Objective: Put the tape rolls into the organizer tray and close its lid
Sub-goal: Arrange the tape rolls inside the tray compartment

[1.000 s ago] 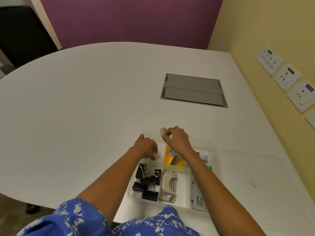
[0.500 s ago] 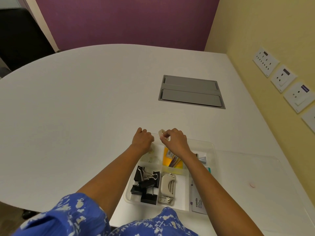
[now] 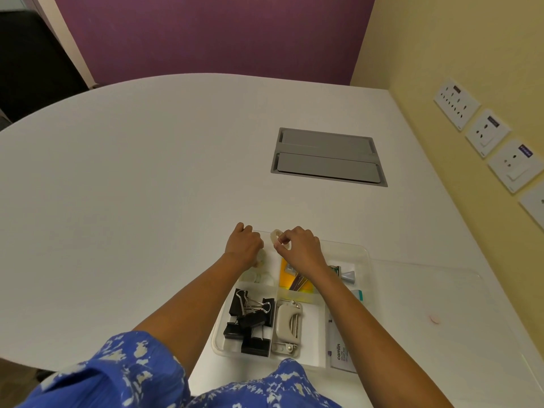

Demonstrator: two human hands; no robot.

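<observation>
While the right hand [image 3: 300, 248] kept a small translucent tape roll [image 3: 276, 236] pinched between thumb and fingertips above the far edge of the organizer tray [image 3: 366, 254], the left hand [image 3: 244, 244] had shifted: a second before it sat lower, down in the far-left compartment [image 3: 259, 278]; at this moment it was curled over that compartment's far-left corner, knuckles up. Whether it gripped anything could not be told (a pale roll-like shape showed just under its palm, touching or nearly so). Two or three clear rolls [image 3: 260, 278] lay on the compartment floor below the wrist, so part of the loading looked done.

The held roll had barely travelled across the three frames, staying beside the left hand's knuckles and not yet below the rim. Judgement: the left hand had finished seating a roll and was clearing room, and the right hand's roll was next into the same compartment.

The clear lid [image 3: 426, 290] lay flat on the white table [image 3: 147, 187] to the right of the tray, fully open, untouched. Binder clips [image 3: 250, 316], a hole punch [image 3: 288, 325] and other stationery filled the near compartments.
</observation>
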